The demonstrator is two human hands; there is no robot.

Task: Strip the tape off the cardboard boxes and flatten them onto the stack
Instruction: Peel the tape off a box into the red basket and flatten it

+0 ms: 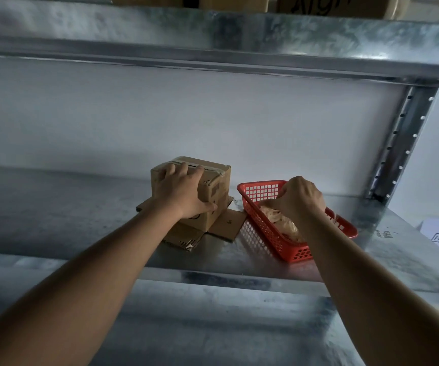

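1. Taped cardboard box [214, 180] is held upright on the flattened cardboard stack [223, 225], on the metal shelf [68, 207].
2. Left hand [180, 192] grip is wrapped over the box's near corner, fingers on top, thumb on the side.
3. Right hand [301, 198] grip is pinched together on crumpled tape [283, 220] inside the red basket [260, 191], just right of the stack.

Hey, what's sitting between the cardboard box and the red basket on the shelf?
In the head view, only a flap of the flattened cardboard under the cardboard box and a bare strip of metal shelf separate it from the red basket.
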